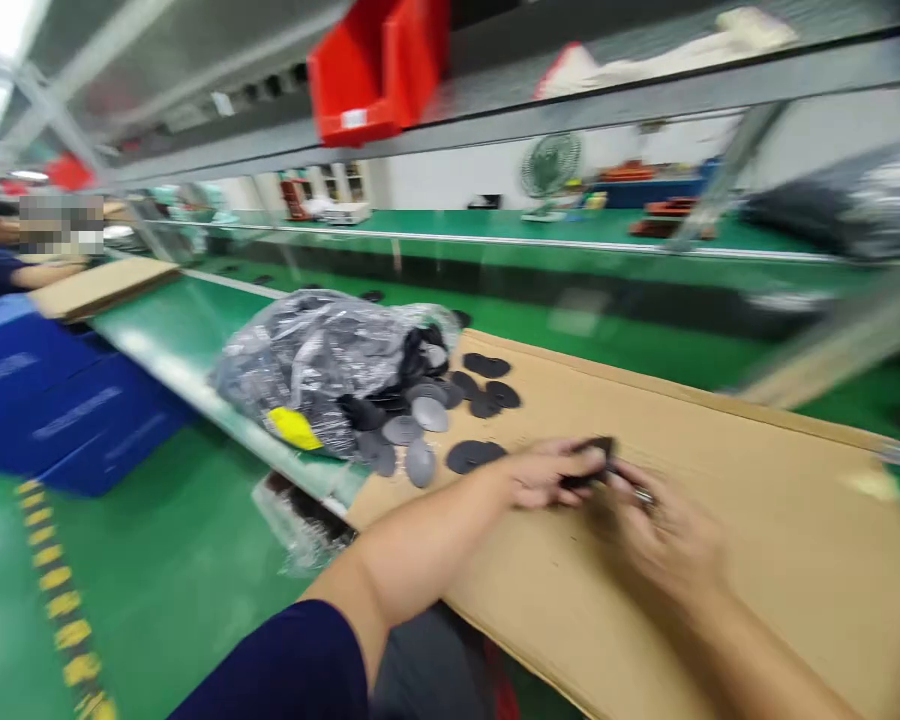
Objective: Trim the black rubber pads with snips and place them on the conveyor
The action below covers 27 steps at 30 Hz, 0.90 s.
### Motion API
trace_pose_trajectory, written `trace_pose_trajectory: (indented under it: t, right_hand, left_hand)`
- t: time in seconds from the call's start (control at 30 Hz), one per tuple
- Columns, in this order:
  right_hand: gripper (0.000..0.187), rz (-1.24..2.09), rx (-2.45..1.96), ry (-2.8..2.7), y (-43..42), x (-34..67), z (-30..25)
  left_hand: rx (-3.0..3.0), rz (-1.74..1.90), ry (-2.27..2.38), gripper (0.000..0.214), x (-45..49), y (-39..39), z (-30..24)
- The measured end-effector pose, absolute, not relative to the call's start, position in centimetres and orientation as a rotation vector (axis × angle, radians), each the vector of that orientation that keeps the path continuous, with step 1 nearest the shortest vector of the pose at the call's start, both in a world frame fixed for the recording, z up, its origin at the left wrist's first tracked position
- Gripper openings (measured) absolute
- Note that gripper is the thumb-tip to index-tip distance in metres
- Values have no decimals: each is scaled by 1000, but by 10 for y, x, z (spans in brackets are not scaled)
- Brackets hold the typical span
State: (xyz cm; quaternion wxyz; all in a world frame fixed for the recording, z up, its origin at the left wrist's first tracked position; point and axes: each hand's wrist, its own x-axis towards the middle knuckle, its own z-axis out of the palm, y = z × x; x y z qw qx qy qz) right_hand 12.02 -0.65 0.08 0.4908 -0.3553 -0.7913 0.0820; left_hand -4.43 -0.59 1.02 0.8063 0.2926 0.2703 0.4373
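Observation:
My left hand (544, 475) is closed on a thin black rubber-like piece (592, 450), held up over the cardboard sheet (765, 520). Close beside it, my right hand (667, 535) pinches a small slim tool (641, 494) with a shiny metal part, its tip at the piece's edge; motion blur hides its exact kind. Left of my hands lie dark figure-eight-shaped flat pieces (474, 457). Several more grey and black oval pieces (420, 462) spill from the mouth of a clear plastic bag (322, 350).
A yellow label (294, 428) is on the bag. Blue boxes (82, 400) stand at the left, near another person's arm (45, 272). Overhead runs a metal shelf with a red bin (379, 80). A slanted metal post (817, 340) rises at right. A green fan (551, 168) stands behind.

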Motion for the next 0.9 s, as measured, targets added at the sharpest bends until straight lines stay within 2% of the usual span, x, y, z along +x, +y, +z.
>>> trace_pose_trajectory:
  t: [0.13, 0.37, 0.6, 0.8, 0.9]
  right_hand:
    - [18, 212, -813, -1898, -14, 112, 16]
    - [16, 274, -837, -1897, -22, 114, 17]
    - [17, 308, -853, -1873, -22, 111, 18]
    - [19, 361, -792, -1899, -26, 107, 20]
    - [20, 429, -780, -1838, -27, 109, 19]
  left_hand:
    - [587, 921, 548, 49, -45, -8, 7]
    - [567, 857, 568, 58, -46, -13, 6]
    - [593, 913, 552, 52, -47, -13, 4]
    - [605, 962, 510, 64, -52, -13, 8]
    - [632, 978, 528, 62, -52, -12, 12]
